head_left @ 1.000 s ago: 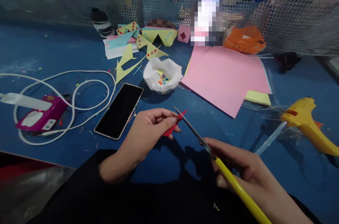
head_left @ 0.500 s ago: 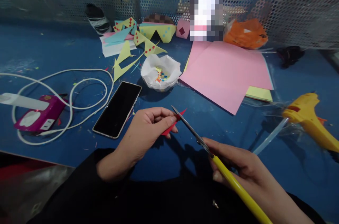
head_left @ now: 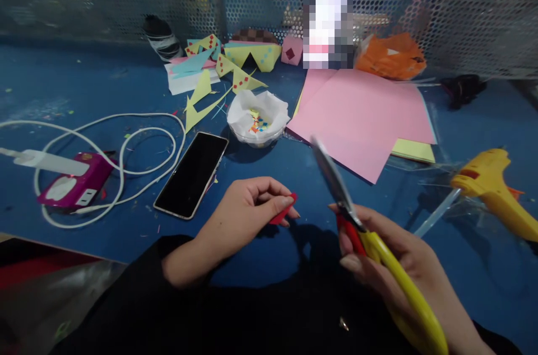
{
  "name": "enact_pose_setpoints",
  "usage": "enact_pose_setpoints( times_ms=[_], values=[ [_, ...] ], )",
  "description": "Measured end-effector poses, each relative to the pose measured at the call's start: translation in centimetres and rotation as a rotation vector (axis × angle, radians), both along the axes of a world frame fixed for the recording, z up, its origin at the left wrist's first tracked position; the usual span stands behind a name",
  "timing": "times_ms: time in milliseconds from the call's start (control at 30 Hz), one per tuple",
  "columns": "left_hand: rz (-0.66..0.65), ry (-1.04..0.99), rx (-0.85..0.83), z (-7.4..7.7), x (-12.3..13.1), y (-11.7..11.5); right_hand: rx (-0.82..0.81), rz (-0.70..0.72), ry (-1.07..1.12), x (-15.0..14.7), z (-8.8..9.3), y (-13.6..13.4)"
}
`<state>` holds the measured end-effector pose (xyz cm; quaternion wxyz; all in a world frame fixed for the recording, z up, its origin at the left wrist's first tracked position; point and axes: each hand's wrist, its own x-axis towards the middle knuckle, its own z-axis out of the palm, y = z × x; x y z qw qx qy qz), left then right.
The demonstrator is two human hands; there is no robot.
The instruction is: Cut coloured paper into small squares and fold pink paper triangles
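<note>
A small piece of red paper [head_left: 282,215] is pinched between the thumb and fingers of my left hand [head_left: 247,206], low over the blue table. To its right, my right hand [head_left: 399,248] is closed around a pair of scissors [head_left: 409,288] with a yellow handle. Their metal blades point up and left, look nearly together, are slightly blurred and stand apart from the paper. Something red shows beside the scissors' pivot under my right fingers; I cannot tell whether it is part of the handle. A paper-lined bowl [head_left: 237,126] holding tiny coloured scraps stands beyond my left hand.
A phone [head_left: 191,176], a white cable [head_left: 121,176] and a purple power adapter [head_left: 75,178] lie left. Pink sheets [head_left: 357,114] are stacked at the back right, near a yellow glue gun [head_left: 483,176]. Cut yellow paper shapes [head_left: 241,80] and an orange bag [head_left: 393,55] sit by the perforated screen.
The scissors have come away from the red paper, moving right and turning more upright. The paper's pointed tip no longer shows beyond my left fingers. My left hand sits slightly lower and further right.
</note>
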<state>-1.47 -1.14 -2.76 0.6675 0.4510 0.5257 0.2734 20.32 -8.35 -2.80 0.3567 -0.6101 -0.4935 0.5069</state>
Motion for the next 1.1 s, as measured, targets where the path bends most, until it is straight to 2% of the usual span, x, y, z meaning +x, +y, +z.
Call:
enact_pose_setpoints(
  times_ms=[100,167,233,400,567,667,800,867,1033,1100],
  values=[
    [-0.016,0.075,0.204,0.4,0.4,-0.5,0.029,-0.069,0.094,-0.3,-0.3,0.0],
    [0.005,0.107,0.358,0.6,0.9,-1.2,0.069,-0.065,0.132,-0.7,-0.6,0.2],
    [0.009,0.077,0.435,0.7,1.6,-2.0,0.113,-0.06,0.151,-1.3,-0.8,0.3],
    [0.006,0.023,0.426,0.2,2.8,-3.8,0.205,-0.046,0.074,-2.4,-1.3,-0.2],
    [-0.029,0.016,0.415,-0.3,2.8,-4.2,0.215,-0.065,0.076,-2.7,-1.2,-0.4],
    [-0.034,0.189,0.5,-0.5,1.9,-3.2,0.192,-0.097,0.063,-2.4,-1.1,-0.1],
    [-0.088,0.722,0.706,-1.3,-0.1,-0.8,0.183,-0.111,0.08,-2.0,-1.3,0.1],
    [-0.14,0.878,0.749,-1.9,-0.9,0.2,0.172,-0.095,0.113,-1.9,-1.5,0.0],
    [-0.106,0.913,0.748,-3.2,-1.3,1.1,0.139,-0.028,0.109,-2.1,-1.4,-0.3],
    [-0.103,0.918,0.753,-3.4,-1.1,1.1,0.123,-0.042,0.115,-2.2,-1.4,-0.6]
  ],
)
